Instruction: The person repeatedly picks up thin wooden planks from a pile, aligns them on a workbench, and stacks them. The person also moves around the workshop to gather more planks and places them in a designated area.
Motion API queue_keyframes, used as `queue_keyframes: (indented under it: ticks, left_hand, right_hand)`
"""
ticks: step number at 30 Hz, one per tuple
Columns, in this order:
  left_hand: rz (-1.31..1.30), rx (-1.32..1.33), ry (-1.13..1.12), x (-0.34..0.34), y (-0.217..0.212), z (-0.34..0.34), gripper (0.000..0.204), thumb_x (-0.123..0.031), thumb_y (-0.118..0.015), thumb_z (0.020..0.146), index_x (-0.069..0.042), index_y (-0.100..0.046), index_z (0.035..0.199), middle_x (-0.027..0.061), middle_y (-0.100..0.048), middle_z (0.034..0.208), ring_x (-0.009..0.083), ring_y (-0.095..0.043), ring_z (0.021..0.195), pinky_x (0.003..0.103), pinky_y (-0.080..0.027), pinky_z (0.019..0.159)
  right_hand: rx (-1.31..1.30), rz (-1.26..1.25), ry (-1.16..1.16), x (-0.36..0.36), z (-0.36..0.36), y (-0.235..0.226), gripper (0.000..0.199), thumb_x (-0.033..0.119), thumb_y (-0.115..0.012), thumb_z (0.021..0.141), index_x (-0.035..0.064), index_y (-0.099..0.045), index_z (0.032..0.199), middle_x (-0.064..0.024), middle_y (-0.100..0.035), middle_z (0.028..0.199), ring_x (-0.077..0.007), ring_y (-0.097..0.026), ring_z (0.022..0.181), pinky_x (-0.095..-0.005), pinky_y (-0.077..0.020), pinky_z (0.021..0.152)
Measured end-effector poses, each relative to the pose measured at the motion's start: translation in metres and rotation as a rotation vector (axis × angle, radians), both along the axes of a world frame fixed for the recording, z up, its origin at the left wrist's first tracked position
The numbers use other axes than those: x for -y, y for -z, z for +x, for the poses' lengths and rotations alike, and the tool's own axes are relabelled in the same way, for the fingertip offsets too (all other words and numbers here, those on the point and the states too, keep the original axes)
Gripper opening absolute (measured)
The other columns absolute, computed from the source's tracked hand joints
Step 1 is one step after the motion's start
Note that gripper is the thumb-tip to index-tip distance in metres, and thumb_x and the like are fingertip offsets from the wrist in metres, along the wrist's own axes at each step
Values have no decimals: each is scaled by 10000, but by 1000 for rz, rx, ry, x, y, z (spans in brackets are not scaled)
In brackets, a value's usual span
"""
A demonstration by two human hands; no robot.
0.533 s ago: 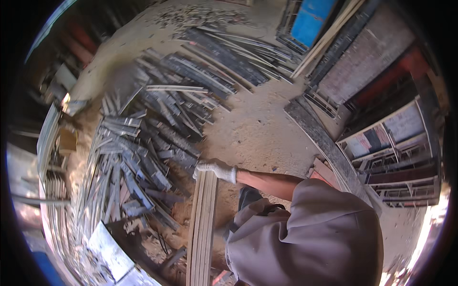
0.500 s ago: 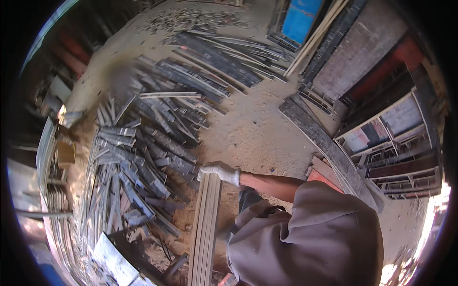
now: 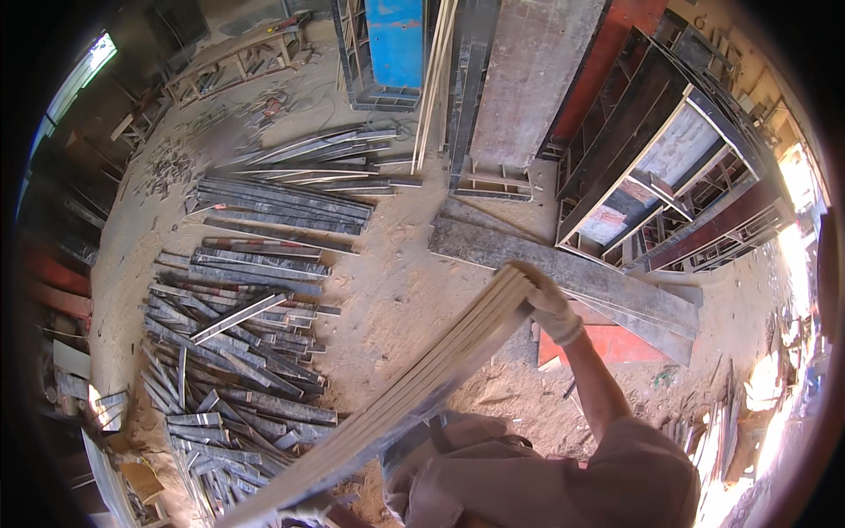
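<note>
A stack of several long, flat wooden strips (image 3: 396,400) slants across the view from the lower left up to the middle right. Closed round its upper end is my right hand (image 3: 547,304), in a pale work glove, with the arm stretched out to the right. Below the strips' lower end, at the bottom edge, a small blurred part looks like my left arm; the left hand's fingers are hidden. Beneath the held strips, on the left, lies a heap of dark-faced wooden strips (image 3: 238,352), roughly laid side by side farther back and jumbled nearer me.
A long grey board (image 3: 528,255) lies on the dusty floor ahead, beside a red panel (image 3: 607,343). Framed panels (image 3: 651,185) lean at the right. Farther back stand a blue panel (image 3: 393,44) and thin upright battens (image 3: 433,88). A wooden bench (image 3: 238,57) is at the far left.
My right hand has swung the strip stack's far end to the right, so the stack went from nearly lengthwise to slanting. The view has also turned, showing more of the right and far side.
</note>
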State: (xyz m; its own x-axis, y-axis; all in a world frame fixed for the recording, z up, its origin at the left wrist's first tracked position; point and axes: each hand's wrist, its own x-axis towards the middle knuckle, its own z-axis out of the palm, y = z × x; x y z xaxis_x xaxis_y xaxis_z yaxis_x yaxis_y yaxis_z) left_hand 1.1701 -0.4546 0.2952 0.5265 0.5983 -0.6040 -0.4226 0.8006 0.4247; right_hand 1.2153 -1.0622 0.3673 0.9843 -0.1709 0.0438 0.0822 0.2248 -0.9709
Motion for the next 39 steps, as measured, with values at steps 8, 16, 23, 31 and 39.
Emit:
queue_keyframes:
  ticks: [8, 16, 23, 31, 39]
  left_hand:
    - [-129, -96, 671, 178, 125, 348, 986, -908, -324, 906, -168, -579, 1505, 113, -558, 1561, 396, -469, 1443, 678, -255, 1218]
    - [-446, 12, 1235, 432, 166, 639, 951, -907, -342, 901, -203, -582, 1493, 94, -556, 1555, 384, -482, 1441, 673, -307, 1206]
    - [-649, -79, 1261, 650, 124, 767, 869, -835, -315, 977, -159, -610, 1438, 136, -623, 1463, 387, -561, 1360, 653, -417, 1139]
    - [-985, 496, 1299, 816, 135, 975, 451, -457, -572, 1064, -60, -660, 1259, 149, -688, 1332, 333, -634, 1273, 551, -511, 1100]
    - [44, 36, 1511, 728, 60, 1059, 486, -399, -456, 1121, -58, -452, 1467, 182, -591, 1358, 348, -616, 1240, 552, -511, 1114]
  right_hand:
    - [334, 215, 873, 39, 72, -65, 730, 410, -774, 924, 26, -531, 1496, -90, -632, 1402, -236, -598, 1302, -432, -445, 1147]
    - [252, -49, 1220, 44, 260, -128, 720, 363, -770, 930, -18, -531, 1492, -123, -574, 1501, -266, -579, 1336, -447, -385, 1207]
    - [212, -413, 1302, 149, 448, -140, 556, 277, -757, 956, -15, -605, 1405, -128, -658, 1378, -257, -615, 1263, -418, -434, 1133]
    - [130, -414, 1009, 269, 804, -117, 424, 47, -891, 841, 3, -679, 1205, -57, -740, 1081, -167, -688, 953, -324, -574, 874]
    - [-640, -655, 1030, 465, 1013, 9, 909, 557, -901, 749, -14, -461, 1301, -302, -700, 1146, -488, -688, 1099, -520, -571, 917]
